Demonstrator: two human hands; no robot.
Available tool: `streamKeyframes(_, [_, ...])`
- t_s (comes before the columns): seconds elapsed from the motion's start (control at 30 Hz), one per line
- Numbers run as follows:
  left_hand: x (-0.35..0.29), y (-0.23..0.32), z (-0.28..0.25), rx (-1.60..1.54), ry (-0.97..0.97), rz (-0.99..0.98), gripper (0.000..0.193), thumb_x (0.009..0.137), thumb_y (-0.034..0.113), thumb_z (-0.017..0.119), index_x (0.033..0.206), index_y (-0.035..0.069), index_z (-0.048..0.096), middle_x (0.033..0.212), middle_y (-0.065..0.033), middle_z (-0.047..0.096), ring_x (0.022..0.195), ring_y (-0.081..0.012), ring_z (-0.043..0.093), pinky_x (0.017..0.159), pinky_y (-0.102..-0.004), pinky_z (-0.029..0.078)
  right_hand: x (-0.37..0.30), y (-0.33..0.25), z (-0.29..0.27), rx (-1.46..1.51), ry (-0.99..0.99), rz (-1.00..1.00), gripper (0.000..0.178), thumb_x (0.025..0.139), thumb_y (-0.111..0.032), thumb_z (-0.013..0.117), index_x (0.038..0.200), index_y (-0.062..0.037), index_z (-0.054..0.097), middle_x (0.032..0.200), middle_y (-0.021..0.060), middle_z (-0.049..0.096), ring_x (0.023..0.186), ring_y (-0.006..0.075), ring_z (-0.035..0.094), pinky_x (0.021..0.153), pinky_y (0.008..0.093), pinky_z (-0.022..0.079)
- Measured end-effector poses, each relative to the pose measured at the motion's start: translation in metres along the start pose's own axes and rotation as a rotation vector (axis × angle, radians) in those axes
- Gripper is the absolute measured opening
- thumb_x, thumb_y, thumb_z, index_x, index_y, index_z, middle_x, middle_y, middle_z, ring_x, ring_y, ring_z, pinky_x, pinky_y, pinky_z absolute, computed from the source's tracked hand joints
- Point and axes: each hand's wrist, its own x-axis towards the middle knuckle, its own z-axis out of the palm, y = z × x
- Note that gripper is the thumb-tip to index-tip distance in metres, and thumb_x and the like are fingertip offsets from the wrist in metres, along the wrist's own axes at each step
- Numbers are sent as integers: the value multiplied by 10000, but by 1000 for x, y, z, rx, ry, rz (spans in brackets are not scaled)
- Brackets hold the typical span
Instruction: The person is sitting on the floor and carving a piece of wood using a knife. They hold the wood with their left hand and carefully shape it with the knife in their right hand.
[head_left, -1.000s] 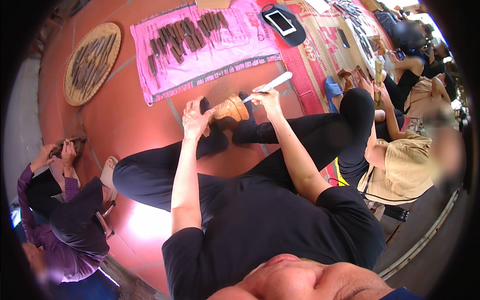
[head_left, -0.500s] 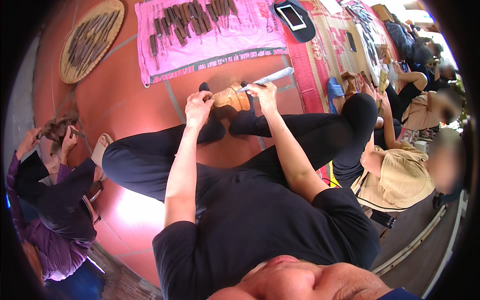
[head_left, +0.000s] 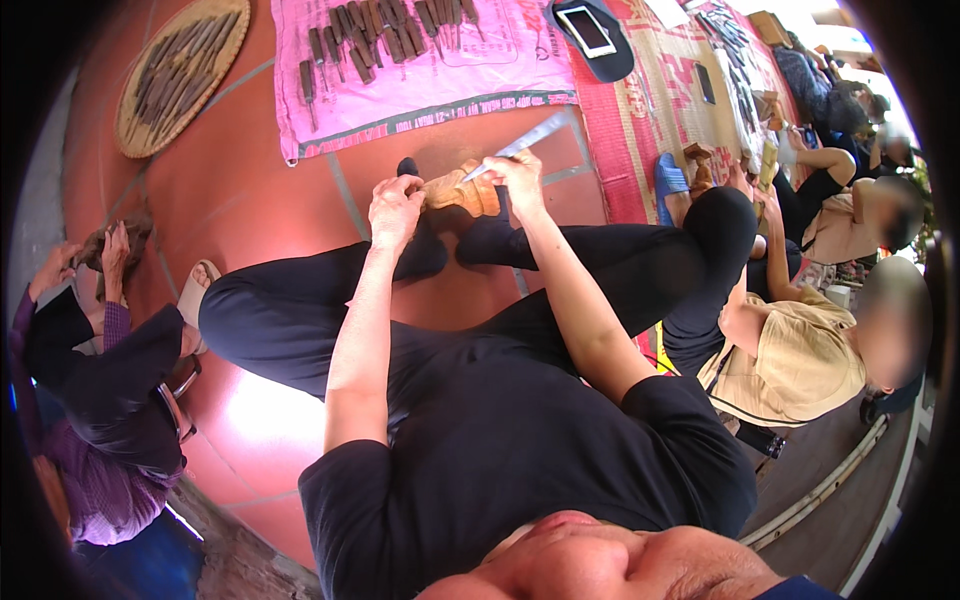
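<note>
A pale wooden carving (head_left: 462,192) sits on the red tile floor between my black-socked feet. My left hand (head_left: 395,205) grips its left side and steadies it. My right hand (head_left: 518,175) is closed around a long pale chisel (head_left: 520,140) whose tip rests on top of the carving. I sit cross-legged in black clothes, and both forearms reach forward over my knees.
A pink cloth (head_left: 420,60) with several dark chisels lies ahead. A round woven tray (head_left: 180,75) of tools lies far left. A phone on a dark cap (head_left: 592,32) lies on a red mat. One person (head_left: 90,380) sits at left, others (head_left: 800,340) at right.
The view has shifted slightly, so the carving and hands sit a little higher. The chisel has tilted steeper, its tip lower on the carving. My left hand keeps its hold.
</note>
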Motion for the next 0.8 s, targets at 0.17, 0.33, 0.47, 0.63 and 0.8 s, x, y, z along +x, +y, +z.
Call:
streamKeyframes(0.17, [0, 0, 3, -66, 32, -48, 161, 775, 162, 634, 924, 107, 660, 949, -84, 630, 1000, -241, 567, 875, -365, 441, 1, -1, 1, 24, -78, 34, 79, 745, -33, 669, 786, -20, 603, 691, 65, 635, 545, 102, 589, 504, 197, 454])
streamKeyframes(0.33, [-2, -2, 7, -23, 106, 22, 145, 789, 164, 619, 915, 107, 661, 962, -91, 633, 989, -249, 576, 872, -364, 446, 11, 7, 1, 55, -18, 2, 79, 753, -19, 661, 808, -20, 604, 688, 51, 625, 559, 90, 585, 496, 189, 439])
streamKeyframes(0.47, [-1, -1, 4, -48, 84, -1, 145, 797, 171, 610, 918, 108, 659, 977, -93, 633, 997, -253, 572, 881, -370, 445, 7, -2, 1, 50, -19, 46, 85, 745, -37, 669, 807, -33, 610, 689, 45, 626, 553, 91, 585, 490, 189, 440])
streamKeyframes(0.63, [0, -2, 8, -51, 113, -15, 138, 795, 155, 607, 915, 107, 657, 972, -97, 633, 992, -255, 573, 874, -372, 444, 14, 9, -2, -14, -54, 32, 84, 744, -49, 682, 786, -33, 611, 689, 44, 628, 557, 94, 589, 496, 186, 445])
streamKeyframes(0.8, [-1, -4, 9, -33, 131, 57, 132, 797, 157, 605, 905, 103, 658, 923, -88, 643, 987, -250, 576, 856, -375, 448, 7, -1, -1, 36, -14, 40, 87, 753, -39, 673, 808, -34, 605, 704, 49, 624, 574, 89, 589, 497, 187, 439])
